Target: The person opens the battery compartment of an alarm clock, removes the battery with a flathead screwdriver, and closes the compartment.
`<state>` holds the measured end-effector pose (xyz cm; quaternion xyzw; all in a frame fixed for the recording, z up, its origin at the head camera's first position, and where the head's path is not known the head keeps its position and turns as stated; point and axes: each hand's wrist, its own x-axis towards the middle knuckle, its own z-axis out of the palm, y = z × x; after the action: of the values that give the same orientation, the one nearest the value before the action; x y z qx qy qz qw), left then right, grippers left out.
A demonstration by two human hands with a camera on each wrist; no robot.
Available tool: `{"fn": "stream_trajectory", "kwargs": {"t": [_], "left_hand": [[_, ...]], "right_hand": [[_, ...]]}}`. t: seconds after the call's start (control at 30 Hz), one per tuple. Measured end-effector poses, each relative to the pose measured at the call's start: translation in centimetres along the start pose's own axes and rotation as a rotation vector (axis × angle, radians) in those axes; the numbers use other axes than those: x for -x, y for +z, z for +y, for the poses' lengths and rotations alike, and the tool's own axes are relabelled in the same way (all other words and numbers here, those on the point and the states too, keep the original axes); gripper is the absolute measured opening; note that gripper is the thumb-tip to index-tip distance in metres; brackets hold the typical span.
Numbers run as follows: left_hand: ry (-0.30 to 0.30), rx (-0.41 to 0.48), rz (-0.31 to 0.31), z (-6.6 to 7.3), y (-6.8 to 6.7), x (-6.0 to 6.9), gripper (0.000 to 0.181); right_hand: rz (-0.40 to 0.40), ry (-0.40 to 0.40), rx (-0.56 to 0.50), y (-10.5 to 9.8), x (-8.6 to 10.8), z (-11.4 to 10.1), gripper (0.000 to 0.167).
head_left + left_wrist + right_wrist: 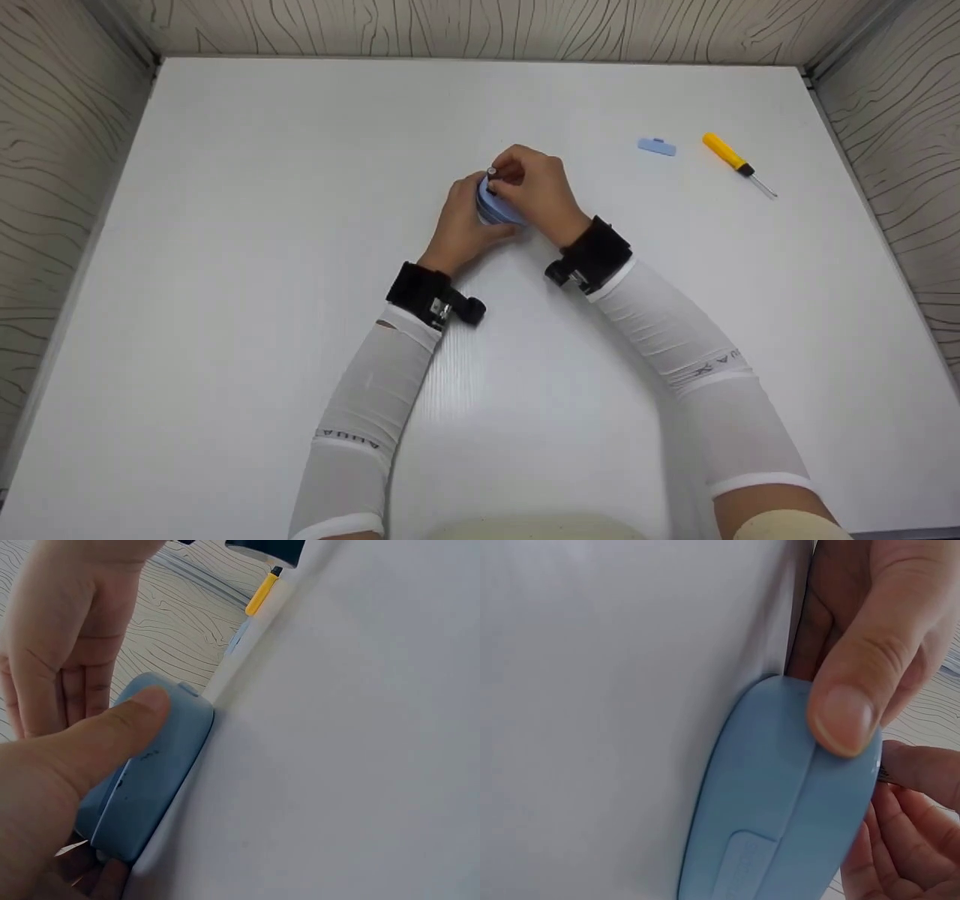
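Observation:
Standing on the white table, a blue rounded plastic case (pixel 501 212) is gripped by my left hand (pixel 465 225). In the left wrist view the left thumb (pixel 135 724) presses on the side of this case (pixel 161 772), which has small dark marks. My right hand (pixel 541 191) is over the top of the case and pinches a small dark cylinder with a pale end, apparently a battery (pixel 492 173). The right wrist view shows the right hand's fingers (pixel 922 802) behind the case (pixel 780 780); the cylinder is mostly hidden there.
A small flat blue cover (pixel 657 146) with a tab lies to the right of the hands. Beyond it is a screwdriver (pixel 727 154) with a yellow handle. The white table (pixel 262 187) is bordered by wood-patterned walls (pixel 480 30).

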<state>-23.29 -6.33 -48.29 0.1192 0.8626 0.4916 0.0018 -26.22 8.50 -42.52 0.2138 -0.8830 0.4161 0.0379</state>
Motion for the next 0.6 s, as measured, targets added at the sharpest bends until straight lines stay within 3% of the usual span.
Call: {"fn": "stream_trajectory", "kwargs": {"t": [0.6], "left_hand": [[0.011,0.004,-0.004,-0.19,-0.09,-0.05,0.089]], "right_hand": [[-0.027,-0.016,-0.078,0.68,-0.07,0.01,0.014]]}}
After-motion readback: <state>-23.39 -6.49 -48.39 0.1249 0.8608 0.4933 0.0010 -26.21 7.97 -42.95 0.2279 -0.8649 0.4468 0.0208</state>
